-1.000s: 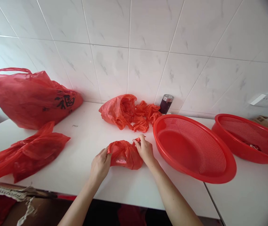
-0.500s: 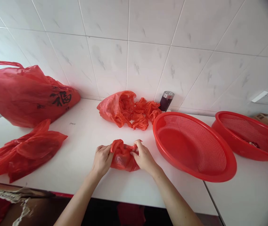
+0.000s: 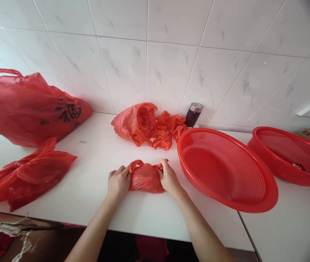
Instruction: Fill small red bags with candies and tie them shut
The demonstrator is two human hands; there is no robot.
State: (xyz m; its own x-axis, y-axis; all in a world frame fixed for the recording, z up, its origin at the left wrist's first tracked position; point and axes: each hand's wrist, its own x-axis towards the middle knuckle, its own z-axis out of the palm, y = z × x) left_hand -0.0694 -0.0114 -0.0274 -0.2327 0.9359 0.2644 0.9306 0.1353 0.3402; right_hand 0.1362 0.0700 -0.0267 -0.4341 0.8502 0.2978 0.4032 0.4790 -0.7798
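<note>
A small red plastic bag (image 3: 147,179) lies on the white table in front of me, bulging around contents I cannot make out. My left hand (image 3: 119,182) grips its left side, where a handle loop rises. On the opposite side, my right hand (image 3: 169,178) pinches the other handle, and a tip of plastic sticks out above the fingers. Behind it, an opened red bag (image 3: 127,123) lies on its side with crumpled red bags (image 3: 168,127) spilling from its mouth.
A red perforated basket (image 3: 209,167) stands to the right, a second red basket (image 3: 269,160) beyond it. A dark flask (image 3: 193,115) stands by the tiled wall. At left are a large stuffed red bag (image 3: 29,109) and a smaller red bag (image 3: 43,171). A torn cardboard box (image 3: 43,240) sits below the table edge.
The small bag's handles have been drawn apart to the two sides, and its rounded middle now shows smooth and taut. Both hands keep hold of it.
</note>
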